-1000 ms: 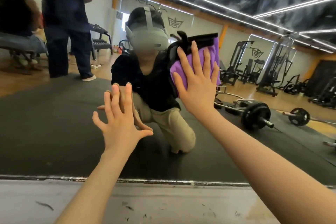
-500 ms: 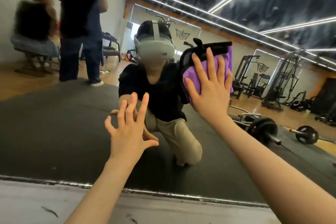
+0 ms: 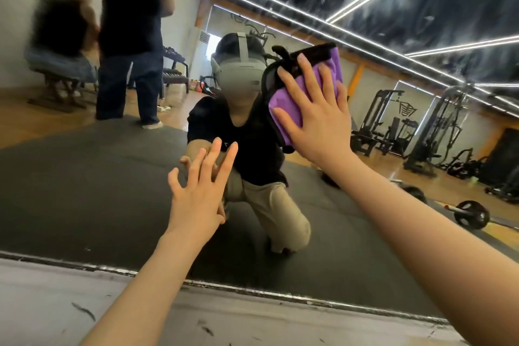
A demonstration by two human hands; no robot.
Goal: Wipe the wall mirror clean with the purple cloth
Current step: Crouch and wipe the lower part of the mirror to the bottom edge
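The wall mirror [image 3: 84, 191] fills most of the head view and reflects a gym. My right hand [image 3: 317, 118] presses the folded purple cloth [image 3: 283, 109] flat against the glass with straight, spread fingers. The cloth shows purple around my fingers, with a dark edge along its top and left. My left hand [image 3: 199, 191] lies lower and to the left, fingers straight and spread, fingertips touching the glass. It holds nothing.
The mirror's bottom edge [image 3: 252, 291] runs across the lower view, with a scuffed pale wall strip [image 3: 56, 303] below it. Reflected in the glass are a kneeling person with a headset, two other people at upper left, a barbell and weight machines at right.
My right hand has slid the cloth a little up and to the right on the glass. My left hand has also shifted right. The view has tilted.
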